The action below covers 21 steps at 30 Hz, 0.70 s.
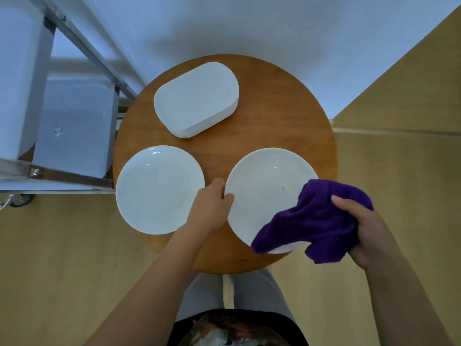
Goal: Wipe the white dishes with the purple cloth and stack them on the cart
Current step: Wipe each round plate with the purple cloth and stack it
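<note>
Three sets of white dishes sit on a round wooden table (287,116). A stack of rounded oblong plates (197,98) lies at the back. A round plate (157,188) lies front left. Another round plate (267,188) lies front right, and my left hand (214,206) grips its left rim with the thumb on top. My right hand (369,228) holds the bunched purple cloth (314,221), which drapes over that plate's lower right edge.
A metal-framed cart (74,101) with white shelves stands to the left of the table, its caster (21,199) on the wooden floor. A white wall rises behind the table. My legs show below the table's front edge.
</note>
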Each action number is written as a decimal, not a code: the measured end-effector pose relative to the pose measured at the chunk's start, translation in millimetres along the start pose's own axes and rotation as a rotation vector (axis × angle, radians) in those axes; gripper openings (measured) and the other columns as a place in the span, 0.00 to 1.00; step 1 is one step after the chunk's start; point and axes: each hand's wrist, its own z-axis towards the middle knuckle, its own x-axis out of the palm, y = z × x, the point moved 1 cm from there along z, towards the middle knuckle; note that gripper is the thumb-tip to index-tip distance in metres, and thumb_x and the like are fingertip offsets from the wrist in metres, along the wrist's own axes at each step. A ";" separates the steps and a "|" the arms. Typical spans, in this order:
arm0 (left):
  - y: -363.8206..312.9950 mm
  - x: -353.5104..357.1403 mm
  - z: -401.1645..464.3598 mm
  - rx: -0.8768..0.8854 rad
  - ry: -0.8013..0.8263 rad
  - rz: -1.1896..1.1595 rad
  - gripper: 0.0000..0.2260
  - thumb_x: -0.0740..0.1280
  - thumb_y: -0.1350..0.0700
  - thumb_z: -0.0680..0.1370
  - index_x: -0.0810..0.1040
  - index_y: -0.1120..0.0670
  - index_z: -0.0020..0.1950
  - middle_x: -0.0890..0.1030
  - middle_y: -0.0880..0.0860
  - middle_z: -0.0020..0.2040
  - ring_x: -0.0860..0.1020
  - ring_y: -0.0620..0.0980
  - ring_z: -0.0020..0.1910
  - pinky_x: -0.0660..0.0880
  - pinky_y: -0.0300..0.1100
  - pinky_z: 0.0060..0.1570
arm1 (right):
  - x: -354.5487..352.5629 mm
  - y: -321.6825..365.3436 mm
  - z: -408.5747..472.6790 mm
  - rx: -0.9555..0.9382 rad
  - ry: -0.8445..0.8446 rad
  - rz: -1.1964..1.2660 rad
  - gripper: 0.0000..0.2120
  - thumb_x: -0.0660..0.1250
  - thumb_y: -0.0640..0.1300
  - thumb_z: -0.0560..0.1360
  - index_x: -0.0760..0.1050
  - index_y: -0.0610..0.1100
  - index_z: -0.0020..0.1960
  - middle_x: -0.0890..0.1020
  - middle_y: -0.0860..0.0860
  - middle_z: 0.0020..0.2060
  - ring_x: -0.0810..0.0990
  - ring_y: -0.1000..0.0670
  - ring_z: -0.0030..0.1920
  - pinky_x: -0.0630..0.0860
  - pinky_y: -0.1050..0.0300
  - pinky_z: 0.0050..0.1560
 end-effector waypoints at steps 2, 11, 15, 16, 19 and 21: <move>-2.9 -1.0 -5.1 -0.037 -0.091 -0.130 0.11 0.64 0.52 0.79 0.64 0.47 0.39 0.73 0.46 0.36 0.74 0.44 0.34 0.66 0.30 0.31 | -4.2 3.7 4.9 -0.010 0.004 -0.009 0.27 0.71 0.49 0.60 0.76 0.41 0.58 0.82 0.42 0.50 0.80 0.40 0.51 0.77 0.48 0.46; -31.3 18.4 -26.1 -0.127 -0.156 -0.635 0.08 0.56 0.41 0.79 0.72 0.41 0.48 0.78 0.44 0.45 0.78 0.45 0.44 0.74 0.35 0.39 | 7.7 -14.9 16.5 -0.109 -0.068 -0.205 0.19 0.67 0.49 0.74 0.69 0.51 0.64 0.79 0.51 0.54 0.79 0.47 0.52 0.77 0.54 0.41; -39.0 18.9 -29.7 -0.208 -0.202 -0.721 0.13 0.52 0.38 0.79 0.73 0.41 0.47 0.77 0.43 0.43 0.77 0.44 0.43 0.70 0.33 0.36 | 35.1 -37.6 19.1 -0.255 -0.111 -0.627 0.36 0.66 0.50 0.75 0.51 0.51 0.76 0.68 0.51 0.68 0.70 0.47 0.65 0.74 0.55 0.56; -40.8 18.2 -29.1 -0.239 -0.175 -0.752 0.13 0.51 0.37 0.79 0.72 0.40 0.48 0.77 0.43 0.44 0.77 0.44 0.44 0.70 0.33 0.36 | 41.9 -43.5 19.9 -0.314 -0.124 -0.730 0.37 0.66 0.50 0.75 0.47 0.50 0.76 0.65 0.50 0.70 0.66 0.47 0.67 0.73 0.52 0.60; -45.0 15.1 -30.1 -0.312 -0.103 -0.840 0.12 0.51 0.35 0.78 0.72 0.36 0.46 0.78 0.43 0.43 0.78 0.44 0.44 0.73 0.35 0.34 | 56.9 -57.2 24.1 -0.396 -0.222 -0.919 0.39 0.65 0.55 0.75 0.45 0.48 0.77 0.61 0.48 0.72 0.59 0.44 0.70 0.69 0.44 0.66; -46.1 14.9 -34.3 -0.326 -0.083 -0.939 0.12 0.53 0.34 0.76 0.75 0.34 0.45 0.81 0.43 0.42 0.81 0.45 0.44 0.77 0.37 0.35 | 65.8 -60.7 26.4 -0.421 -0.314 -0.877 0.41 0.65 0.56 0.74 0.46 0.46 0.77 0.60 0.47 0.73 0.57 0.43 0.72 0.67 0.41 0.67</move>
